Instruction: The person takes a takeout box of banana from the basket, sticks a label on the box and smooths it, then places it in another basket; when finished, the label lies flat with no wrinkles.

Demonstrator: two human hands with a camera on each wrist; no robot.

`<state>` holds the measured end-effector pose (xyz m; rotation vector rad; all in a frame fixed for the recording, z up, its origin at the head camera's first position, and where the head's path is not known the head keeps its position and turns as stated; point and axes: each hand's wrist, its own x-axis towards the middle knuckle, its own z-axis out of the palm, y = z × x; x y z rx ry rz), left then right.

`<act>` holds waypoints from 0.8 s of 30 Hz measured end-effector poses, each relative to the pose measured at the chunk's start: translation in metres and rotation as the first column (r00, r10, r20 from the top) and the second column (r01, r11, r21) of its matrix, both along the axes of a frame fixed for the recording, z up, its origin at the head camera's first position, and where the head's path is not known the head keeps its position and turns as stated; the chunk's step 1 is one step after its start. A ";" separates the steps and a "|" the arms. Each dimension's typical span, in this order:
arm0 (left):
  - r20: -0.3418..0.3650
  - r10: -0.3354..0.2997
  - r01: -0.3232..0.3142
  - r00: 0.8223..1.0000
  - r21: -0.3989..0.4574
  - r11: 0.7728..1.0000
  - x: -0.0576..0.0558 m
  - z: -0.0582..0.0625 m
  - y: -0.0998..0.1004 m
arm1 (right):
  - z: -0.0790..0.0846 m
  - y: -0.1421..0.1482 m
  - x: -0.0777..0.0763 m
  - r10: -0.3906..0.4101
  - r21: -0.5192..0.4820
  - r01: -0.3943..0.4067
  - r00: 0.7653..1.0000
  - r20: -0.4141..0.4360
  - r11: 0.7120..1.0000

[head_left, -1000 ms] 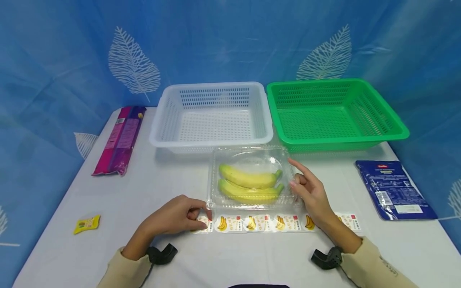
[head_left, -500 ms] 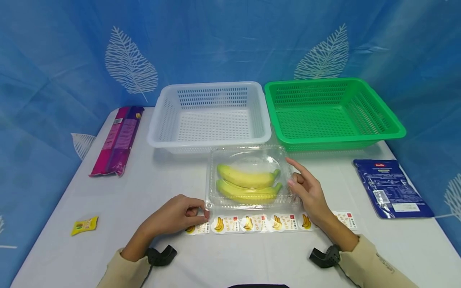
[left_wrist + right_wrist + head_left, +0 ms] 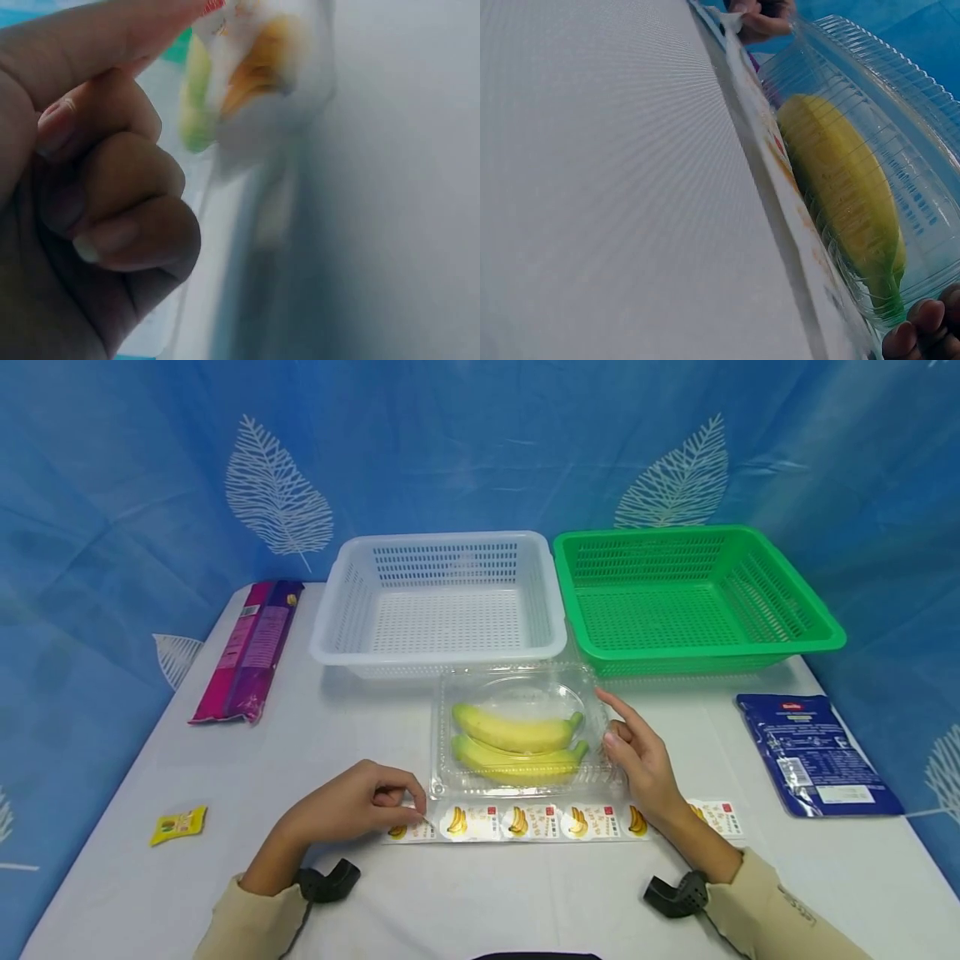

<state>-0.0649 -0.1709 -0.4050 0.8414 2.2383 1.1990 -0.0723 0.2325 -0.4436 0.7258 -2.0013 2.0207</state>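
Observation:
A clear plastic clamshell box [image 3: 487, 679] holds two bananas [image 3: 517, 733] in front of the baskets. Along its near side lies a strip of banana stickers [image 3: 531, 822]. My left hand [image 3: 356, 800] pinches a sticker at the strip's left end between thumb and index finger, the other fingers curled. In the left wrist view that banana sticker [image 3: 262, 64] appears blurred at the fingertips. At the box's right side my right hand [image 3: 651, 768] grips the edge, index finger extended to the upper corner. Its fingertips [image 3: 928, 319] show beside the box's corner in the right wrist view.
A white basket [image 3: 438, 658] and a green basket [image 3: 712, 653] stand side by side at the back. A purple packet [image 3: 251, 652] lies left, a blue pouch [image 3: 817, 756] right, and a small yellow packet [image 3: 178, 825] at the near left.
My left hand has shifted slightly left, away from the box's corner, with a sticker at its fingertips. The right hand stays on the box's right edge.

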 end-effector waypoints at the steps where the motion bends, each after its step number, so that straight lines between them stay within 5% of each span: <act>1: 0.003 0.007 -0.007 1.000 0.008 1.000 0.000 0.001 -0.002 | 0.000 0.000 0.000 -0.001 0.001 0.001 1.000 0.000 1.000; 12: 0.030 0.071 -0.074 0.997 0.112 0.991 0.000 0.015 -0.021 | -0.002 0.001 -0.001 0.002 0.014 -0.002 1.000 0.005 1.000; 24: 0.029 0.103 -0.107 0.994 0.300 0.948 0.001 0.022 -0.026 | -0.001 0.002 0.000 -0.013 0.038 0.012 1.000 0.024 0.999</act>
